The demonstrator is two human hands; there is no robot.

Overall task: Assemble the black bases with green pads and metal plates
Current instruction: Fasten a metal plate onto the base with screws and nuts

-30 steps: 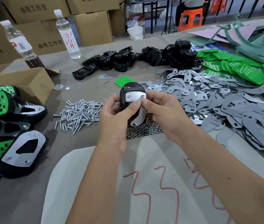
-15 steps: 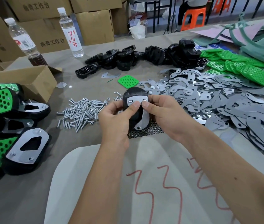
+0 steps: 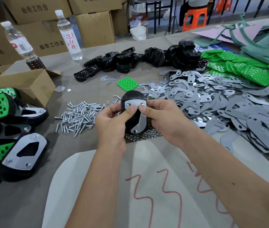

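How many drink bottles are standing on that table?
2. A clear plastic bottle with dark liquid at the bottom stands far left behind the open cardboard box; a clear plastic bottle with red lettering stands right of it.

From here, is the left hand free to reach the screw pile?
Probably not right away: the left hand grips the black base and presses the metal plate. The screw pile lies unobstructed beside it.

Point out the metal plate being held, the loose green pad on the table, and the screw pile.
metal plate (image 3: pixel 135 102), head view, upper flat band.
green pad (image 3: pixel 127 84), head view, perforated centre.
screw pile (image 3: pixel 79 116), head view, heap's middle.
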